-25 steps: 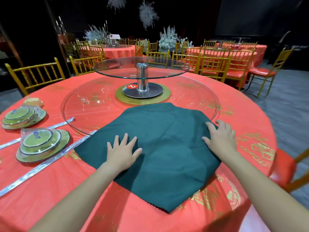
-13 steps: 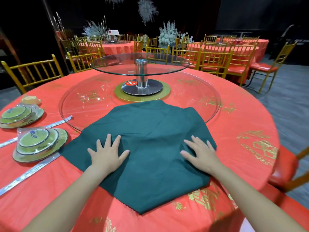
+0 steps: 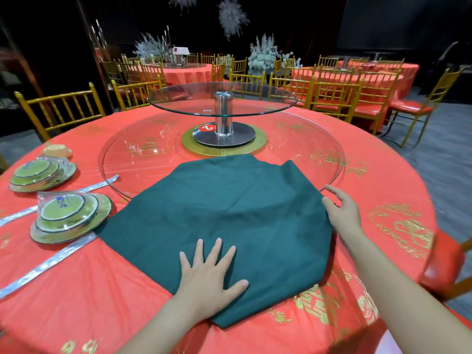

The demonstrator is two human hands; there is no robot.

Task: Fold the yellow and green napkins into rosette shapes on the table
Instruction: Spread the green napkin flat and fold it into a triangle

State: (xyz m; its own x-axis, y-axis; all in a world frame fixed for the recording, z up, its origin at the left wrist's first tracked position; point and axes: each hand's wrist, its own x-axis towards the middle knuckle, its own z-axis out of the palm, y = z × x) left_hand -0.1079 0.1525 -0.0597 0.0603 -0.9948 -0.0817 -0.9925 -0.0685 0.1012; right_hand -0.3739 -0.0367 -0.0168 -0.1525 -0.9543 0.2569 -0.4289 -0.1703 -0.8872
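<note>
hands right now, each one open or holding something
Left hand: open, fingers spread, pressing flat on the green napkin.
Right hand: open, fingers relaxed, thumb touching the napkin's right edge, gripping nothing.

The round worktop (image 3: pixel 76 290) wears a red cloth with gold motifs and carries a wide glass turntable (image 3: pixel 143 154), with a smaller glass tier (image 3: pixel 255 103) raised on a metal post (image 3: pixel 223 111). Gold chairs (image 3: pixel 56 98) with red seats stand around it, and further back are a red-draped table on the left (image 3: pixel 189 72) and another on the right (image 3: pixel 383 72). The floor (image 3: pixel 447 159) is grey and the walls (image 3: pixel 396 21) dark, with white flower arrangements (image 3: pixel 263 54) at the back and pale ornaments (image 3: pixel 232 16) hanging overhead.
</note>
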